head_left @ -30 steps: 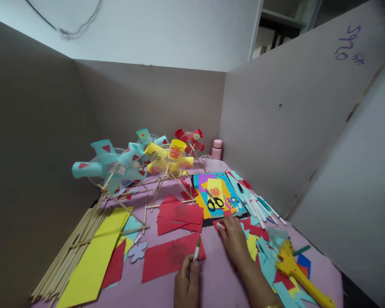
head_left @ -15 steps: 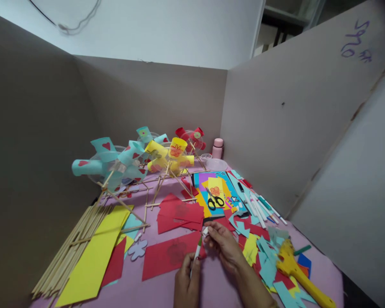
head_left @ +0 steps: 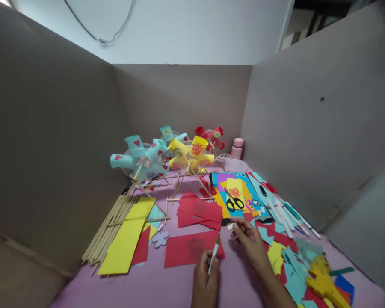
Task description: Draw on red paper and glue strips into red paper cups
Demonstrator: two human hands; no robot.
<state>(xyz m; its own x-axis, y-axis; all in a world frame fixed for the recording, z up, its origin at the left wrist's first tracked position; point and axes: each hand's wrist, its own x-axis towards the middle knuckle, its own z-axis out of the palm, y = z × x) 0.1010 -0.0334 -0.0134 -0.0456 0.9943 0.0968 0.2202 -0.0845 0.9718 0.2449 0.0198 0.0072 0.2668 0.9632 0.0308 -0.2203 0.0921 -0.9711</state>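
My left hand (head_left: 207,276) is closed around a white marker (head_left: 214,256) with a green end that points up and away. Between the thumb and fingers of my right hand (head_left: 248,241) is a small white block (head_left: 231,226); its exact kind is unclear. A gap separates the block from the marker's green end. Beneath the marker lies a flat red paper sheet (head_left: 182,250) bearing a faint flower drawing. Farther back, several red paper pieces (head_left: 195,211) overlap. Black-handled scissors (head_left: 233,201) rest on a yellow flower drawing, beyond my right hand.
Paper pinwheels on stick stands, light blue (head_left: 134,160) and yellow (head_left: 197,147), rise at the back. Sticks (head_left: 107,233) and yellow paper (head_left: 128,239) lie left. Markers (head_left: 284,216), paper scraps (head_left: 291,269) and a yellow glue gun (head_left: 322,278) lie right. Grey panels (head_left: 182,94) enclose the table.
My right hand has drawn the white block away from the marker's green end, widening the gap. The whole view has swung left, so the tabletop things appear farther right.
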